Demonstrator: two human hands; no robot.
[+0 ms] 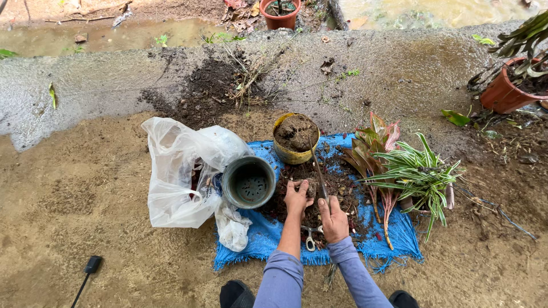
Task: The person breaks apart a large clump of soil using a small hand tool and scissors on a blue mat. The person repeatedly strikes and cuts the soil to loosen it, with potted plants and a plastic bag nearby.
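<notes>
Both hands are down in the loose soil on the blue cloth [394,228]. My left hand [297,198] is cupped around a clump of soil and roots [311,187]; my right hand [333,219] is closed on a thin dark stick-like tool [318,171] that slants up toward the yellow pot of soil [295,137]. I judge the clump crumbly and light, best cradled from beneath, not pinched. Scissors [309,238] lie on the cloth between my wrists. An empty grey plastic pot [248,182] lies tipped beside a white plastic bag [177,171]. Uprooted striped and reddish plants [408,171] lie to my right.
</notes>
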